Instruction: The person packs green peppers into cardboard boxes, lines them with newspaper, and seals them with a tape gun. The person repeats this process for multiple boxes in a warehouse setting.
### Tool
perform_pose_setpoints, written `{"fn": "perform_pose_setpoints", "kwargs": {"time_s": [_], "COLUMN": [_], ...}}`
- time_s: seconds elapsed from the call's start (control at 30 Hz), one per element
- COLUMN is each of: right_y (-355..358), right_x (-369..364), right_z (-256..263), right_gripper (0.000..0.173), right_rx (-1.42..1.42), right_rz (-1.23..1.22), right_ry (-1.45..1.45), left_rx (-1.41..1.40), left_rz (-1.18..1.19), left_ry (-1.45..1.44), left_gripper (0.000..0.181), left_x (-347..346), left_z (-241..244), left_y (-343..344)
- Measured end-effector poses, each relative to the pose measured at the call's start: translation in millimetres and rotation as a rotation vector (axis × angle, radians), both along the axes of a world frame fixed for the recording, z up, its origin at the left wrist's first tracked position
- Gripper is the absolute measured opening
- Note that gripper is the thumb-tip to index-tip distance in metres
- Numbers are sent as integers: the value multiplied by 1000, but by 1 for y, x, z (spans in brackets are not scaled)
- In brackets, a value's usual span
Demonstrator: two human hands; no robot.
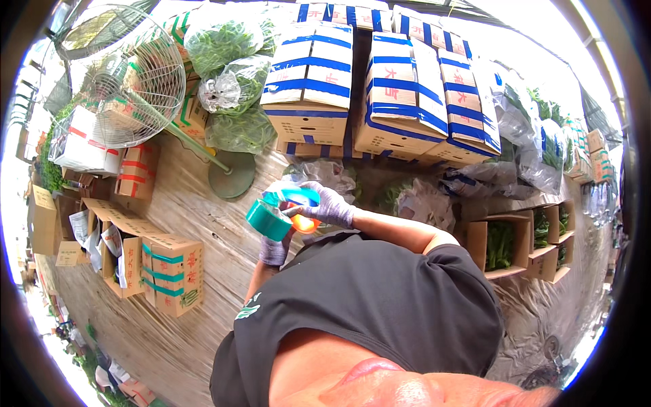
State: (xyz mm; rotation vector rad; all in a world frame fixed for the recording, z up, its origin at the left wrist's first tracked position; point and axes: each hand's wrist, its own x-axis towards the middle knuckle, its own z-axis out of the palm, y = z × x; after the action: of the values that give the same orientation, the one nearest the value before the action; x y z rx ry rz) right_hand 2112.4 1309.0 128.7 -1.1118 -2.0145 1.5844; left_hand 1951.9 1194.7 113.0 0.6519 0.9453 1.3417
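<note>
Both my hands wear grey-purple work gloves with the fingertips bare, and they meet in front of my chest. A wide roll of green packing tape [269,220] is held between them. Beside it are a blue plastic part [300,195] and a bright orange ring-shaped part [305,224]; they look like pieces of a tape dispenser, though the fingers cover how they join. My right hand [333,204] grips the blue part from the right, its thumb reaching toward the roll. Below the roll, my left hand [276,249] supports it, its fingers largely hidden.
A pedestal fan [122,76] stands at left on its round base [232,175]. Blue-taped cartons [310,76] are stacked ahead, beside bagged green vegetables [224,46]. Cartons [173,272] sit at left on the sheet-covered floor [224,224]. At right, open boxes [503,244] hold greens.
</note>
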Motion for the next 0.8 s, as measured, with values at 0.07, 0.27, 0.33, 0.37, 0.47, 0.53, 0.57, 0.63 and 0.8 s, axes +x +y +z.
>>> {"fn": "perform_pose_setpoints", "kwargs": {"time_s": [0.07,0.27,0.33,0.37,0.47,0.53,0.57,0.63,0.8], "right_y": [-7,-17,-20,-21,3,34,33,48,46], "right_x": [-1,-3,-5,-5,-2,0,3,-2,-32], "right_z": [4,-19,-23,-23,-10,19,33,62,80], "right_gripper": [76,71,71,71,54,35,38,48,67], "right_rx": [-78,-310,-383,-419,-224,11,344,578,782], "right_rz": [-31,-122,-120,-118,146,319,134,252,1096], "right_ry": [-47,77,108,124,-82,-303,-277,34,308], "left_rx": [95,339,368,380,163,180,187,127,144], "left_rz": [-21,144,92,65,137,87,68,-77,-548], "left_ry": [300,688,904,1013,451,634,726,513,375], "left_gripper": [31,49,53,56,46,42,40,39,35], "left_x": [-5,4,2,1,-4,-19,-27,-42,-62], "left_z": [-24,-50,-41,-36,-38,-33,-31,-33,-35], "left_y": [-5,-14,-14,-14,-14,-17,-20,-23,2]}}
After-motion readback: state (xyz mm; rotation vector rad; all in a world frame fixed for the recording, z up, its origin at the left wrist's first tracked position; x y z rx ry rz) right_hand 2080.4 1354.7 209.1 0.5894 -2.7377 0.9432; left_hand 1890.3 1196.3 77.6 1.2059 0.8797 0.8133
